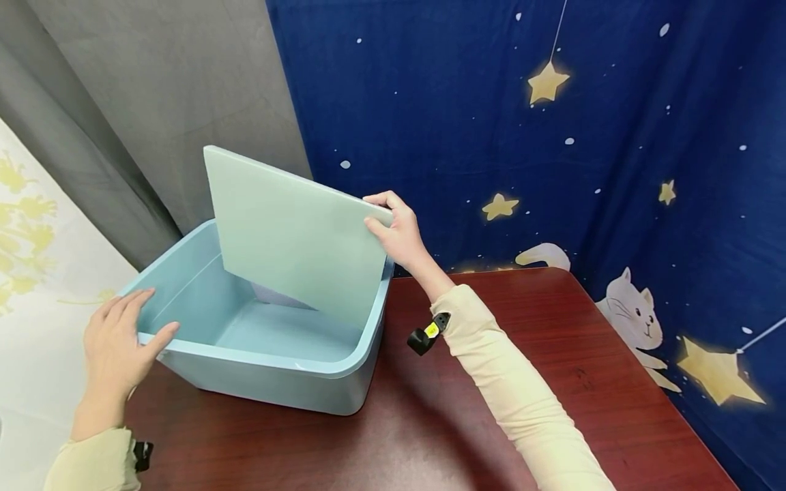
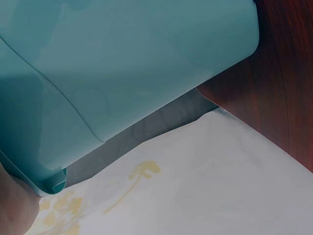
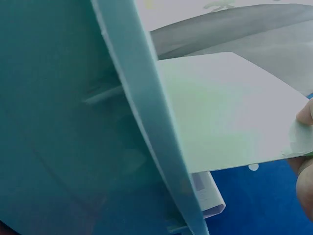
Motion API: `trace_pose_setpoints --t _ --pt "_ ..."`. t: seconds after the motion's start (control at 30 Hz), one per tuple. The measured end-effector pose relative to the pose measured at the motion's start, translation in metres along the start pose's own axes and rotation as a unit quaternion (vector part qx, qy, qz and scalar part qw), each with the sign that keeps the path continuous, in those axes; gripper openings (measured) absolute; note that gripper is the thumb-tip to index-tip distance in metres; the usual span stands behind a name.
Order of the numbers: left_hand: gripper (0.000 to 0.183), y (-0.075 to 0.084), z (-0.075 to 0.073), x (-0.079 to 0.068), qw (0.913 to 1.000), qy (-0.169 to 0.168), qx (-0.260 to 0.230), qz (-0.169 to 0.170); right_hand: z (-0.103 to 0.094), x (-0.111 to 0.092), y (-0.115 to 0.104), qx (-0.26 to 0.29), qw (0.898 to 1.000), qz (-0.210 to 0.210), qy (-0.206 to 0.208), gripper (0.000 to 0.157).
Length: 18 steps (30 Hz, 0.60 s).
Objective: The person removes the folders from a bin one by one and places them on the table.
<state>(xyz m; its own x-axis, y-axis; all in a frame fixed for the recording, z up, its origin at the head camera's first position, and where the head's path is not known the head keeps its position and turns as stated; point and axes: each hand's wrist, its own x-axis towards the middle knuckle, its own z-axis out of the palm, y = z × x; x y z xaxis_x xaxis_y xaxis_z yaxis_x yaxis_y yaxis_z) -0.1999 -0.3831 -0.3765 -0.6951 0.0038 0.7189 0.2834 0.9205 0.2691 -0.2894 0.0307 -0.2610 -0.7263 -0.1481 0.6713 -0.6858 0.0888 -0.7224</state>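
A light-blue plastic storage bin [image 1: 270, 382] stands on the table. Tilted upright inside it is a thin, pale green rectangular board [image 1: 295, 232], its lower edge down in the bin and its top well above the rim. My right hand [image 1: 402, 235] pinches the board's upper right corner, thumb on the near face and fingers behind. At the bin's near left corner my left hand [image 1: 119, 341] holds the rim, fingers over the left side and thumb over the front. Behind the board a pale lilac thing [image 1: 279, 296] shows partly; its kind is hidden.
The dark red wooden table [image 1: 491, 354] extends to the right of the bin. A grey curtain [image 1: 184, 82] and a blue star-patterned curtain [image 1: 430, 102] hang behind it. White cloth with yellow prints [image 1: 43, 327] is at the left.
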Motion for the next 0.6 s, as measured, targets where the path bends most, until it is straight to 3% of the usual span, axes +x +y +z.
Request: trace_pose_setpoints --t 0.33,0.6 --pt "0.064 0.001 0.001 0.002 1.0 0.001 0.001 0.003 -0.015 0.002 -0.003 0.05 0.995 -0.017 0.085 0.027" --pt "0.065 0.0 0.001 0.003 1.0 0.001 0.002 0.002 -0.027 0.008 0.019 0.098 0.984 -0.021 0.146 0.029"
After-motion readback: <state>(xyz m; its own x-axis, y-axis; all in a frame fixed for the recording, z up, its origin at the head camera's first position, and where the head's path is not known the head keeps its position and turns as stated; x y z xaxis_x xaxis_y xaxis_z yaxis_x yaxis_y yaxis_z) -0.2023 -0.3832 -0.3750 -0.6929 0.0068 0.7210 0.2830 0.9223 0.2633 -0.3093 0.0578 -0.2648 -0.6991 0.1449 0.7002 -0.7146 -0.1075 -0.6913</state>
